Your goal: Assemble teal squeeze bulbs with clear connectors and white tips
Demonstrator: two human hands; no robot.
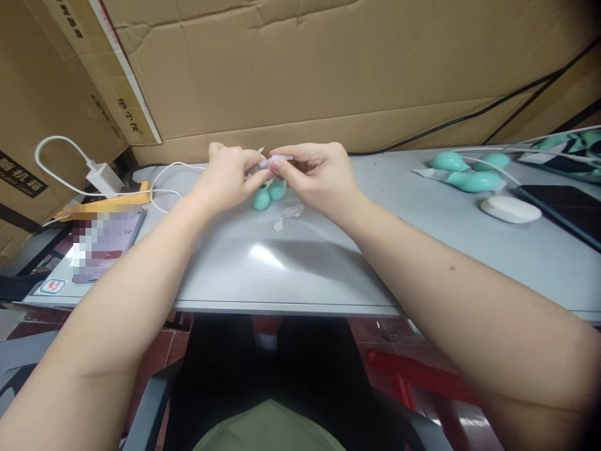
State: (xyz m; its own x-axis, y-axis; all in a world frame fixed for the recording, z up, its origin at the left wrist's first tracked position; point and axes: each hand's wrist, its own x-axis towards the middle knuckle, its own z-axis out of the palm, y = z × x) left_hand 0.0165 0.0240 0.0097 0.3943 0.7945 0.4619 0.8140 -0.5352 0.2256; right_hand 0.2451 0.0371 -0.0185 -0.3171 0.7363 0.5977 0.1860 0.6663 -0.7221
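Observation:
My left hand (pixel 228 176) and my right hand (pixel 322 178) meet over the back of the grey table. Between their fingertips is a small pale translucent piece (pixel 280 158), pinched from both sides. Fingers partly cover it, so its kind is unclear. A thin light tip pokes up beside the left fingers. Just below the hands lie glossy teal rounded pieces (pixel 261 199), partly hidden by the fingers. A little nearer to me are a small clear plastic part (pixel 293 211) and a flat, pale drop-shaped piece (pixel 278 225).
On the right lie more teal rounded pieces (pixel 476 180) with clear wrapping, a white oval case (pixel 511 209) and a dark flat device (pixel 566 210). At left are a phone (pixel 110 244), a white charger (pixel 104 180) with cables and an orange power strip (pixel 110 205). Cardboard (pixel 328 75) stands behind.

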